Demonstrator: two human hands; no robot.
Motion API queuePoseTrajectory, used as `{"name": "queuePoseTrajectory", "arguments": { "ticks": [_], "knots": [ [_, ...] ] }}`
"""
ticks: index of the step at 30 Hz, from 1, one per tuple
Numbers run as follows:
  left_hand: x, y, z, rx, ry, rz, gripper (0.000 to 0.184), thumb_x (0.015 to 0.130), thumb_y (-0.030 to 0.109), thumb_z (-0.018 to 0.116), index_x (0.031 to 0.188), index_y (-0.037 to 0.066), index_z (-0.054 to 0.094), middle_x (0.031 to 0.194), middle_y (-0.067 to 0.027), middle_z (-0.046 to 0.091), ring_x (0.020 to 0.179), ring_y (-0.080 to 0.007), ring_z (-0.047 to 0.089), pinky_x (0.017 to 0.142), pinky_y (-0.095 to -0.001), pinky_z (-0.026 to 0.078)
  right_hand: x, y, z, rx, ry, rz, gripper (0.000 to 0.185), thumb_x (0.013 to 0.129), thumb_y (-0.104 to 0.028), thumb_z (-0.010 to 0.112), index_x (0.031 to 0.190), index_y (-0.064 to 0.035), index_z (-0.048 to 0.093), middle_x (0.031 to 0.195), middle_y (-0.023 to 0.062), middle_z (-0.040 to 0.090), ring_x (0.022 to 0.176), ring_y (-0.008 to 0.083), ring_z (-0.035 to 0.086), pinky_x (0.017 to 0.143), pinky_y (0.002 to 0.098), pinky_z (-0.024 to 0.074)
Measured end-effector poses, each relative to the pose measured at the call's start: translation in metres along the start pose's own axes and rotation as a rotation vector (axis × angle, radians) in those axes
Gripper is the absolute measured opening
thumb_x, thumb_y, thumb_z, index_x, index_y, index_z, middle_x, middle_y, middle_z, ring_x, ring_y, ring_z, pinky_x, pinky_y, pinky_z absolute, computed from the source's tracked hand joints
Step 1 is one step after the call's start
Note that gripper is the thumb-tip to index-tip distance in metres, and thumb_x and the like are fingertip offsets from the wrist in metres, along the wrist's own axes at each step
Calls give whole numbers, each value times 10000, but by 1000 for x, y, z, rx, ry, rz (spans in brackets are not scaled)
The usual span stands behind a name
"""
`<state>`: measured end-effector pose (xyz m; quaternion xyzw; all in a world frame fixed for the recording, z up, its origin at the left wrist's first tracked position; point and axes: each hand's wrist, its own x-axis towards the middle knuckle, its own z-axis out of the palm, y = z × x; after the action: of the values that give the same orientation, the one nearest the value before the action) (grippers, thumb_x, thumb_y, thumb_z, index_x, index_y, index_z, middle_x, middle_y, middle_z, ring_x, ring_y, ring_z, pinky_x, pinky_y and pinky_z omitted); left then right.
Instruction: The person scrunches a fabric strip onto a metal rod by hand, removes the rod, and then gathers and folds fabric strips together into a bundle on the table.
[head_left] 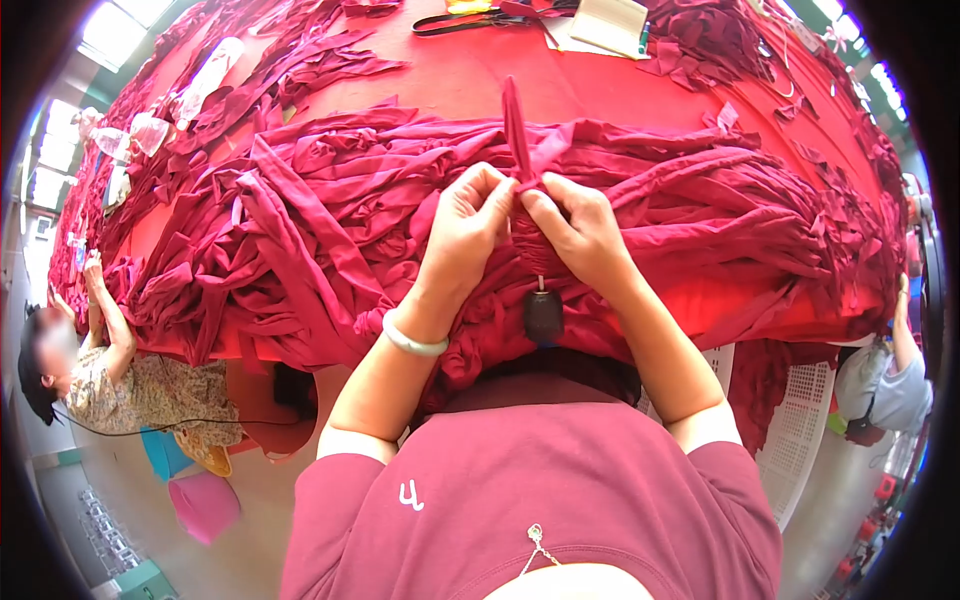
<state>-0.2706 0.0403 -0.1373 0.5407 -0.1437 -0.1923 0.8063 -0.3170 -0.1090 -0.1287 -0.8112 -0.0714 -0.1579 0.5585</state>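
Note:
Both of my hands meet over a heap of long crimson fabric strips [350, 200] on the red-covered table. My left hand [470, 215] pinches the fabric at its fingertips, its wrist in a pale bangle [415, 340]. Close on its right, my right hand [580, 225] grips the same piece between thumb and fingers. From between the fingertips a narrow folded fabric end [515, 125] stands up. Gathered fabric hangs below them, and a dark tool handle [543, 317] with a thin metal shaft points toward my body. The shaft's upper end is hidden in the cloth.
At the table's far side lie an open notebook [608, 25] and dark-handled scissors [455, 22]. A co-worker [110, 380] stands at the left, another [885, 385] at the right. White perforated baskets [795, 430] are below the table's near edge, right of my body.

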Motion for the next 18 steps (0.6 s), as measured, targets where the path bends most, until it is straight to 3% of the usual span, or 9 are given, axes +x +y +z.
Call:
{"name": "queuePoseTrajectory", "arguments": {
  "ticks": [3, 4, 8, 11, 13, 14, 18],
  "knots": [
    [-7, 3, -11, 77, -61, -78, 139, 961, 151, 568, 840, 86, 548, 639, 40, 516, 492, -18, 413, 458, -168, 297, -3, -10, -13, 68, -106, 34, 261, 952, -182, 571, 793, 20, 528, 632, 18, 392, 640, 63, 377, 542, 268, 363],
    [-6, 8, -13, 160, -5, -66, 144, 967, 167, 556, 857, 74, 560, 642, 32, 526, 486, -26, 420, 458, -170, 316, 2, -6, -17, 33, -86, 5, 262, 952, -186, 570, 792, 18, 534, 627, 16, 412, 629, 66, 390, 541, 267, 367],
    [31, 18, -19, -27, 63, 113, 182, 991, 157, 499, 1034, 4, 588, 774, 8, 548, 638, -49, 493, 558, -191, 416, 46, -5, -16, -1, 75, -33, 256, 925, -233, 613, 842, 8, 586, 633, 28, 554, 598, 75, 488, 533, 268, 401],
    [56, 25, -17, -87, 25, 32, 150, 976, 152, 526, 1041, 33, 589, 831, 0, 597, 676, -66, 539, 569, -195, 427, 61, 0, -5, 67, 57, 10, 217, 920, -196, 626, 852, 10, 606, 674, 14, 612, 597, 49, 512, 520, 227, 404],
    [67, 22, -16, -195, -44, -32, 126, 975, 170, 524, 1000, 68, 593, 805, 15, 596, 666, -53, 538, 560, -181, 435, 65, 4, 0, 360, -12, 108, 147, 948, -161, 595, 920, -18, 616, 724, -26, 598, 599, 2, 483, 498, 170, 366],
    [69, 26, -11, -218, -49, -44, 104, 974, 173, 525, 965, 101, 599, 794, 33, 601, 664, -52, 540, 557, -185, 431, 65, -1, 0, 473, 1, 167, 157, 944, -146, 586, 873, -15, 636, 707, 11, 652, 560, 32, 526, 488, 178, 383],
    [84, 30, -5, -289, -41, 2, 113, 962, 166, 548, 913, 81, 603, 747, 11, 602, 596, -72, 533, 501, -202, 407, 76, 14, 5, 768, -19, 271, 179, 968, -177, 546, 899, -51, 651, 695, 8, 662, 500, 24, 487, 448, 171, 322]
  ]
}}
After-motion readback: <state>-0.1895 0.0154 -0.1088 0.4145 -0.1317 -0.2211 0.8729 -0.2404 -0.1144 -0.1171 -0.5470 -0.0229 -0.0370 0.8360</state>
